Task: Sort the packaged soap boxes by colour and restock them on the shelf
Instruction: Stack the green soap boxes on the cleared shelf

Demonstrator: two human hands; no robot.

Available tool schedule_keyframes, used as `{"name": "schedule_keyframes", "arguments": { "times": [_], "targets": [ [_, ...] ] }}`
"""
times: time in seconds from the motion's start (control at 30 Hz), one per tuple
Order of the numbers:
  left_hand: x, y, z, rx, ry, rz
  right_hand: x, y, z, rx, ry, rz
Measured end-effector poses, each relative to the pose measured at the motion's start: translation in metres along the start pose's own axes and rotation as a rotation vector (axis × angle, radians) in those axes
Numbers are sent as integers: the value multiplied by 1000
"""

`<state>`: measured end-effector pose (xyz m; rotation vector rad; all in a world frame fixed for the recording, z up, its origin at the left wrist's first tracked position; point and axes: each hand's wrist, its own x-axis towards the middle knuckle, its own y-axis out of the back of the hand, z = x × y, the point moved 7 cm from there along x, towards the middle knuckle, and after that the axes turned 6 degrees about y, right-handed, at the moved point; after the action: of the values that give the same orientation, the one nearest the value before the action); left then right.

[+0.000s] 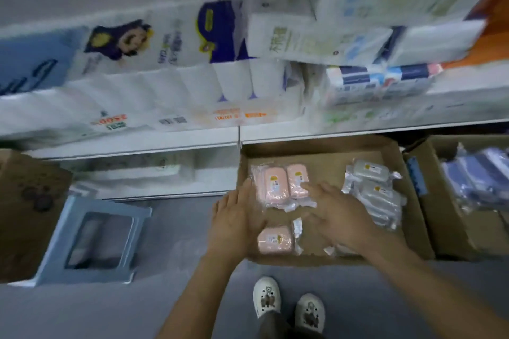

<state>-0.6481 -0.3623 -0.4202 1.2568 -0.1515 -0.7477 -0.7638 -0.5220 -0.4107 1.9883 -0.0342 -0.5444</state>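
An open cardboard box (325, 154) lies on the floor below the shelf. Inside, two pink wrapped soap boxes (283, 183) lie side by side at the back left, and a third pink soap box (274, 239) lies near the front. Several grey wrapped soap boxes (377, 195) are piled at the right. My left hand (234, 217) hovers flat over the box's left edge, fingers straight, holding nothing. My right hand (336, 212) is spread over the middle, its fingertips touching the right pink box.
A white shelf (137, 143) above holds toilet-roll packs (165, 77) and tissue packs (380, 82). A second carton with blue packets (479, 181) sits at the right. A blue-grey step stool (93, 239) and a brown carton (24, 201) stand left. My white shoes (289, 303) are on the grey floor.
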Motion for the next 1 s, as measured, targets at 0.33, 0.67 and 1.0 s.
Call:
{"name": "schedule_keyframes", "arguments": {
  "times": [0.33,0.67,1.0],
  "targets": [
    [-106,216,-84,-272,36,512,-15,135,-199,-65,400,420],
    [-187,313,-317,-218,269,578,50,126,-435,-56,614,463],
    [-215,338,-526,-319,517,402,135,25,-642,-16,740,196]
  ]
}}
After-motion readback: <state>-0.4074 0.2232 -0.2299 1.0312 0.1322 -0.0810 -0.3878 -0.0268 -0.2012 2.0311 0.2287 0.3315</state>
